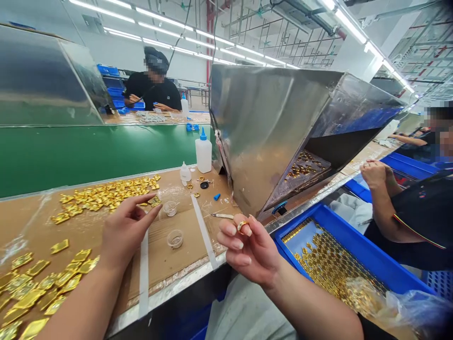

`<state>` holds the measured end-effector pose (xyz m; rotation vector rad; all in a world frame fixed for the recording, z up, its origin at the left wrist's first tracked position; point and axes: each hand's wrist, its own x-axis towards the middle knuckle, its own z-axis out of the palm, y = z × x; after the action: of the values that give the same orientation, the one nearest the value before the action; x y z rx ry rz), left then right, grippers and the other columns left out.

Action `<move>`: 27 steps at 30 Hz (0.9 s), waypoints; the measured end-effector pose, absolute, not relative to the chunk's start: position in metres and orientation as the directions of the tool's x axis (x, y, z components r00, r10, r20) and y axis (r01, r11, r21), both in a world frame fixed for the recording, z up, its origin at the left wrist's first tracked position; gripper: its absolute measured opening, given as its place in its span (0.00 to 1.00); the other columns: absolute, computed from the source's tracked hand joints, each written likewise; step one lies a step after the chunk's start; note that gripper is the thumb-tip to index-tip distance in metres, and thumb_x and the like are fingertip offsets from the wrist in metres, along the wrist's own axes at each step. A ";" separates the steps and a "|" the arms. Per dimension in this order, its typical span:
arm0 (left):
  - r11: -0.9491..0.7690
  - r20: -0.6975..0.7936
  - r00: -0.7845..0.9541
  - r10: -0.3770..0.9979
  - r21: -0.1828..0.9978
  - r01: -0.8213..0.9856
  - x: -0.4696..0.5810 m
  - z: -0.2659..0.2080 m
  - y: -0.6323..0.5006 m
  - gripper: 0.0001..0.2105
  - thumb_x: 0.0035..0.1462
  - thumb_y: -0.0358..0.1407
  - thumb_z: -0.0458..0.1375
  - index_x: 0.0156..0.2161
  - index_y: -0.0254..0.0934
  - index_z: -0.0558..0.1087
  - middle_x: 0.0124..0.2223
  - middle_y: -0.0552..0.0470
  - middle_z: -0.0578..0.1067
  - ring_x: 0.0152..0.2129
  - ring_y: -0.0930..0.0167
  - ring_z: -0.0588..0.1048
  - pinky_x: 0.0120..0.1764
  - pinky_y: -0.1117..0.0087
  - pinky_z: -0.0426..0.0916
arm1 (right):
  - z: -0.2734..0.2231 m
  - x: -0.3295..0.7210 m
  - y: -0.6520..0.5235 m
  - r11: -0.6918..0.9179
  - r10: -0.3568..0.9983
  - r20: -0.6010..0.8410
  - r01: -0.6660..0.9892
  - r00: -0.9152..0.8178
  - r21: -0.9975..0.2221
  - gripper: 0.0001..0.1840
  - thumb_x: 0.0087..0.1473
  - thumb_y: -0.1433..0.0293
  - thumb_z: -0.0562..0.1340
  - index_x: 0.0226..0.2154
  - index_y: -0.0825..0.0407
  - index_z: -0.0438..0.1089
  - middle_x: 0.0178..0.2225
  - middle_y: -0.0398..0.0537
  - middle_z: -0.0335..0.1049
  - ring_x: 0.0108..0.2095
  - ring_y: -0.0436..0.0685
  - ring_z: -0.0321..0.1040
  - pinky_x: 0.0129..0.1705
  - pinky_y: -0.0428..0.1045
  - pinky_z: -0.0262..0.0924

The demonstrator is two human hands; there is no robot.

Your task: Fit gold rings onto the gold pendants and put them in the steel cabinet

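My left hand (129,226) reaches over the workbench, thumb and forefinger pinched on a small gold rectangular piece (155,201). Close by, a heap of similar gold pieces (102,196) lies behind that hand, and more flat gold pieces (38,283) are scattered at the lower left. Past the bench's front edge, my right hand (253,250) holds up a gold ring (242,226) between thumb and fingertips, its other fingers curled. Two small clear cups (175,239) sit on the cardboard between my hands. A thin pointed tool (222,216) shows just behind my right fingers.
A white bottle with a blue cap (203,153) and a smaller dropper bottle (185,174) stand behind. A sloped metal hood (272,137) rises at centre right. A blue tray (354,250) of gold pieces is at right. Co-workers sit opposite (154,85) and at right (414,203).
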<state>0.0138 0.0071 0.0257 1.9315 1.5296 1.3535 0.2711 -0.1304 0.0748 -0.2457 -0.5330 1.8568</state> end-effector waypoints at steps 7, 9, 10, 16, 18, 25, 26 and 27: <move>-0.405 0.429 0.027 0.903 0.827 0.390 0.012 0.018 0.013 0.20 0.56 0.47 0.67 0.50 0.41 0.78 0.24 0.59 0.67 0.21 0.73 0.65 0.28 0.72 0.59 | 0.067 0.258 -0.087 -0.009 0.970 0.130 -0.570 -0.203 -0.821 0.16 0.55 0.59 0.72 0.28 0.52 0.72 0.33 0.44 0.66 0.26 0.47 0.61 0.20 0.40 0.60; -0.406 0.419 0.040 0.907 0.845 0.349 0.012 0.017 0.015 0.19 0.56 0.46 0.67 0.49 0.40 0.79 0.24 0.59 0.67 0.21 0.73 0.65 0.27 0.72 0.59 | 0.063 0.253 -0.065 0.034 0.978 0.129 -0.481 -0.166 -0.876 0.15 0.55 0.59 0.72 0.29 0.52 0.73 0.29 0.43 0.66 0.26 0.48 0.63 0.22 0.41 0.64; -0.406 0.417 0.043 0.908 0.850 0.335 0.012 0.017 0.015 0.18 0.55 0.46 0.67 0.49 0.40 0.79 0.24 0.59 0.67 0.21 0.74 0.64 0.27 0.72 0.59 | 0.060 0.249 -0.051 0.044 0.978 0.131 -0.449 -0.165 -0.893 0.15 0.55 0.59 0.72 0.29 0.52 0.74 0.28 0.43 0.67 0.27 0.48 0.65 0.23 0.42 0.65; -0.378 0.395 0.009 0.919 0.872 0.312 0.012 0.018 0.018 0.17 0.55 0.44 0.68 0.48 0.41 0.80 0.24 0.60 0.66 0.21 0.74 0.64 0.27 0.72 0.58 | 0.044 0.225 0.028 0.152 0.970 0.199 -0.288 -0.139 -0.946 0.19 0.50 0.55 0.74 0.28 0.54 0.76 0.31 0.46 0.75 0.28 0.49 0.70 0.28 0.45 0.73; -0.373 0.393 -0.006 0.920 0.879 0.298 0.012 0.018 0.019 0.17 0.55 0.44 0.68 0.48 0.40 0.80 0.24 0.60 0.66 0.21 0.74 0.63 0.27 0.72 0.58 | 0.036 0.222 0.044 0.156 0.974 0.193 -0.260 -0.122 -0.953 0.21 0.47 0.54 0.75 0.27 0.55 0.76 0.31 0.47 0.77 0.25 0.48 0.71 0.29 0.45 0.74; -0.395 0.409 0.019 0.912 0.865 0.310 0.012 0.017 0.020 0.16 0.55 0.43 0.67 0.48 0.41 0.80 0.23 0.60 0.65 0.21 0.74 0.63 0.27 0.72 0.58 | 0.016 0.234 0.059 0.137 0.982 0.172 -0.345 -0.074 -0.929 0.25 0.41 0.56 0.79 0.33 0.50 0.68 0.27 0.44 0.79 0.22 0.49 0.72 0.24 0.43 0.71; -0.394 0.409 0.022 0.912 0.863 0.315 0.012 0.017 0.020 0.16 0.55 0.43 0.67 0.48 0.41 0.80 0.24 0.60 0.65 0.21 0.74 0.63 0.27 0.72 0.57 | 0.015 0.235 0.060 0.141 0.982 0.177 -0.361 -0.068 -0.922 0.26 0.41 0.57 0.79 0.35 0.49 0.67 0.27 0.43 0.79 0.21 0.49 0.72 0.24 0.43 0.71; -0.393 0.407 0.024 0.913 0.861 0.322 0.013 0.017 0.021 0.16 0.56 0.43 0.67 0.49 0.41 0.80 0.24 0.60 0.65 0.21 0.74 0.63 0.27 0.72 0.57 | 0.015 0.236 0.060 0.148 0.981 0.183 -0.375 -0.059 -0.915 0.27 0.41 0.57 0.79 0.35 0.49 0.65 0.27 0.42 0.79 0.21 0.49 0.72 0.24 0.43 0.71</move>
<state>0.0125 0.0206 0.0173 1.7527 1.2581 1.3796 0.2362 0.0602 0.0150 -0.7625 -1.0661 1.3054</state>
